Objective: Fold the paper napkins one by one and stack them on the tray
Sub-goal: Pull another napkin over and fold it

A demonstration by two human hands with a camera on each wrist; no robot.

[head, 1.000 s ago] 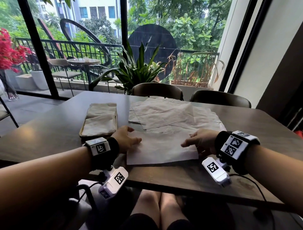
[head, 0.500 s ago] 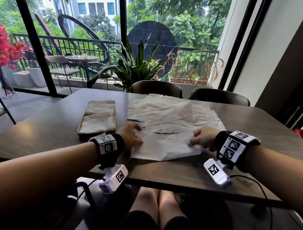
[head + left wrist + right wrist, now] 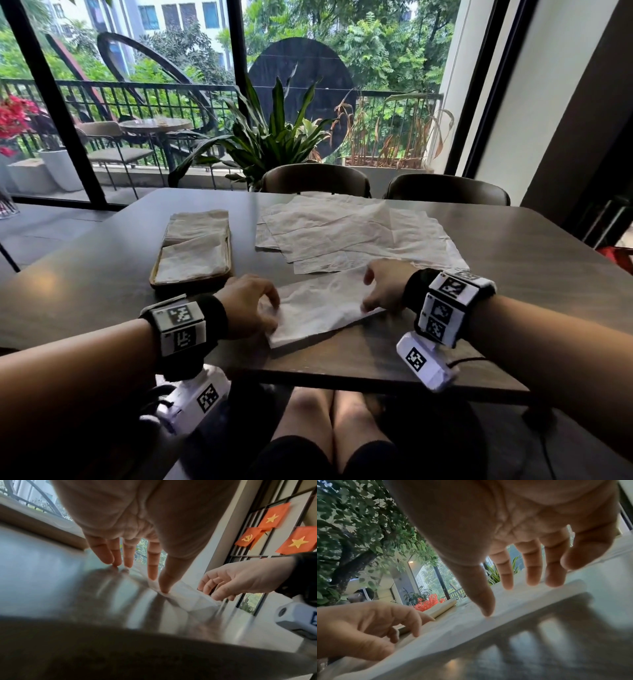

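Note:
A white paper napkin (image 3: 322,310) lies folded in half near the table's front edge. My left hand (image 3: 270,308) rests on its left end, and in the left wrist view its thumb (image 3: 164,588) presses the napkin (image 3: 188,599) while the straight fingers touch the table. My right hand (image 3: 368,294) rests on the right end, where the thumb (image 3: 486,612) touches the napkin (image 3: 453,631) and the fingers are held out straight. Folded napkins lie on the wooden tray (image 3: 191,284) to the left. A pile of unfolded napkins (image 3: 352,233) lies spread out behind.
The dark table (image 3: 513,274) has bare surface on the right and at the front left. Two chairs (image 3: 315,178) stand at the far side, with a potted plant (image 3: 270,137) and a window behind them. My knees show under the front edge.
Both hands have brought the napkin's far edge toward me, so the flat sheet is now a doubled strip. The hands now rest on its two ends.

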